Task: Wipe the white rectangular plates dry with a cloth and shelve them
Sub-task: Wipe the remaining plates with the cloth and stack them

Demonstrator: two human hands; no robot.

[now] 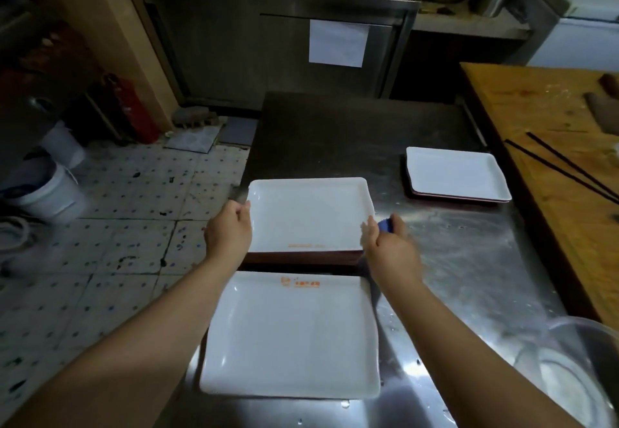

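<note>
A white rectangular plate (310, 213) is held above the steel table, tilted slightly. My left hand (229, 231) grips its left edge. My right hand (390, 240) holds its right edge together with a blue cloth (385, 225) that peeks out between the fingers. Below it, near me, a second white plate (291, 337) with an orange logo lies flat on the table. A third white plate (457, 173) sits at the right on top of a dark-rimmed one.
The steel table (469, 260) carries water drops. A metal bowl (576, 367) stands at the front right. A wooden board (552, 146) with black chopsticks (566, 166) flanks the table's right side. White buckets (50, 190) stand on the tiled floor to the left.
</note>
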